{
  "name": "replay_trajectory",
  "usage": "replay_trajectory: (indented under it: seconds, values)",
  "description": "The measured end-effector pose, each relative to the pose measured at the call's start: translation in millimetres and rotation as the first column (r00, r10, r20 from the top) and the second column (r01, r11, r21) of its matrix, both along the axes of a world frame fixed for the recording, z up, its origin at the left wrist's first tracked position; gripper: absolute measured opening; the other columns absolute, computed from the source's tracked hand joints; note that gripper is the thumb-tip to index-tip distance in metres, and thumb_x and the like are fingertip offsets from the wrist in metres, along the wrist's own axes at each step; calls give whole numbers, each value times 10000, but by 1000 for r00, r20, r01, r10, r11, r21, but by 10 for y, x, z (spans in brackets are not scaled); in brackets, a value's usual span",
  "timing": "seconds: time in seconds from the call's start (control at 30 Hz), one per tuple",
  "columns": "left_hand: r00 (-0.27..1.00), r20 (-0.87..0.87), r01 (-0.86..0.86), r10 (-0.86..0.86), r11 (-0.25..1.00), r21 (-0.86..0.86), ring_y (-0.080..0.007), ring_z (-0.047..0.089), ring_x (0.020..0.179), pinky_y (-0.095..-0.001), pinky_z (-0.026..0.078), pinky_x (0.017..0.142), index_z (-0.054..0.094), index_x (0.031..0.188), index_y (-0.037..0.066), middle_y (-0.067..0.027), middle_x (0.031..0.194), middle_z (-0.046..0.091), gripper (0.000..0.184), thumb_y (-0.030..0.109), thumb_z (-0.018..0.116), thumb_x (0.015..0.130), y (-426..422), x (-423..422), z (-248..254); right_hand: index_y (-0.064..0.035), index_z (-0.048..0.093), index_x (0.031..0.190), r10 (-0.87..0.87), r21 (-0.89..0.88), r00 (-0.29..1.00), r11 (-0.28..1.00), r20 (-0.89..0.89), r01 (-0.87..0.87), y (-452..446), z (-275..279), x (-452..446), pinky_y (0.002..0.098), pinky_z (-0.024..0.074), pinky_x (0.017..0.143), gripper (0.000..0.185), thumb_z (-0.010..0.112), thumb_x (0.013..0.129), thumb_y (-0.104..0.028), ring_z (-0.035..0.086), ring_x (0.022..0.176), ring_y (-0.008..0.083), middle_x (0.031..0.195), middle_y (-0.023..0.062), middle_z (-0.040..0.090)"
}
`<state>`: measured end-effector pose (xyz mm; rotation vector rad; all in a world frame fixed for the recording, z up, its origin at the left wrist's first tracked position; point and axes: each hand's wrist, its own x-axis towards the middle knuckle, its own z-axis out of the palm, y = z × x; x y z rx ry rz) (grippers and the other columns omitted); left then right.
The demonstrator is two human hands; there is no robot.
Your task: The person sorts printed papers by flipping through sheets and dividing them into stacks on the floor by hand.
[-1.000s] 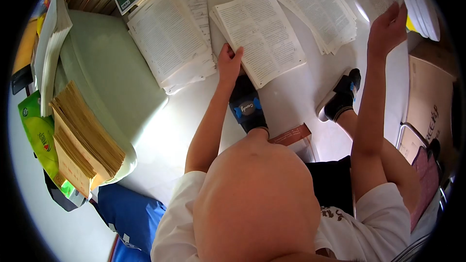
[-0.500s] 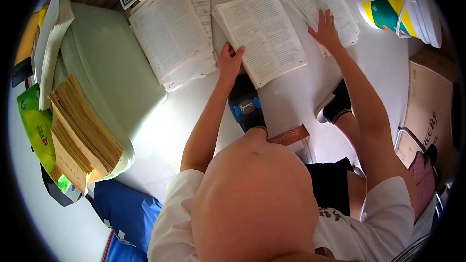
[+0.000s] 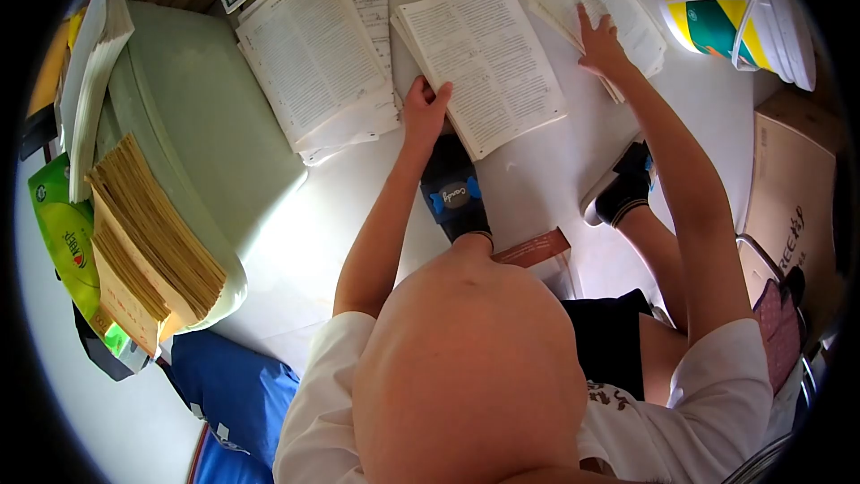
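In the middle of the view lies a stack of printed pages (image 3: 488, 58), slightly tilted. My left hand (image 3: 425, 109) grips its lower left edge, the thumb on top and the other fingers partly hidden at the side. Over to the right, my right hand (image 3: 600, 47) rests on a second stack of printed sheets (image 3: 632, 31), its index finger stretched out and the fingers apart. A third pile of printed pages (image 3: 309, 58) lies to the left, with a handwritten sheet (image 3: 367, 0) showing from under it.
A yellow and white bucket (image 3: 708, 4) stands at the upper right, above a cardboard box (image 3: 788, 197). On the left, old yellowed books (image 3: 161, 233) lean by a pale green container (image 3: 197, 116). My slippered foot (image 3: 452, 193) is below the middle stack.
My right hand has shifted slightly on the right stack, its index finger more extended. My right foot and forearm have moved a little. The left hand keeps its place.
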<state>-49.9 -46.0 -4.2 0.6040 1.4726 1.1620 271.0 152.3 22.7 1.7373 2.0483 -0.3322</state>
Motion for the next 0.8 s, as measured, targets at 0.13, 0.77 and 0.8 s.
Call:
replay_trajectory:
  seconds: [0.13,0.77,0.8]
  values:
    - [1000,-15,3,-3,1000,-31,-150,703,908,-285,540,809,599,1184,-56,-132,1026,752,342,179,711,961,1,-10,31,-245,96,1645,35,92,998,995,-60,-29,-68,24,58,609,517,998,1109,799,794,-135,387,1352,634,1564,408,211]
    - [971,-237,-3,-9,999,-51,-207,682,997,-332,538,884,539,1286,-40,-155,1129,699,407,163,689,966,-39,83,326,-152,524,1312,31,314,981,949,-193,32,-177,109,348,549,583,755,335,567,980,-167,701,905,441,1082,266,681]
    - [916,-401,-19,-6,998,-60,-226,655,1059,-352,532,920,518,1323,-31,-167,1218,657,436,171,683,974,-40,119,457,-138,526,1296,26,327,976,944,-217,48,-178,206,306,556,575,751,308,562,992,-173,693,856,460,969,260,687]
